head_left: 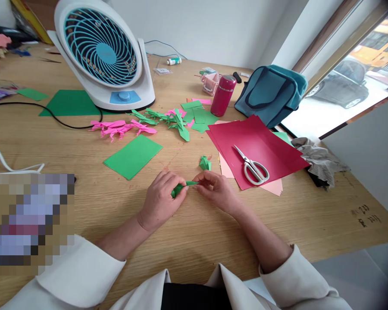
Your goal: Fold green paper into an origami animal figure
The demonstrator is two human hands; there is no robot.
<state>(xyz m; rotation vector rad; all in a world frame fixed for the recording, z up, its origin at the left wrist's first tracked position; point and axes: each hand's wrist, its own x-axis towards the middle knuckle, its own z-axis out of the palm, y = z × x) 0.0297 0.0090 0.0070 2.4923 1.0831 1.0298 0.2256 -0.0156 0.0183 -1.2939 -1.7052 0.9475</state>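
Observation:
Between my two hands is a small folded piece of green paper (179, 188), narrowing to a thin point on the right. My left hand (164, 193) is closed around its thicker part, so much of it is hidden. With fingertips pinched together, my right hand (217, 189) grips the thin pointed end. Just beyond the right fingers sits a small crumpled-looking green folded paper piece (205, 162). A flat green paper sheet (133, 156) lies past my left hand. White-handled scissors (252, 167) rest on red paper sheets (278, 148) to the right.
Pink folded paper figures (116, 128) and green folded paper figures (181, 125) lie in the middle. Behind stand a white fan (105, 54), a red bottle (223, 95) and a teal bag (271, 94). A black cable (61, 122) crosses the left. A blurred patch (29, 224) covers the near left.

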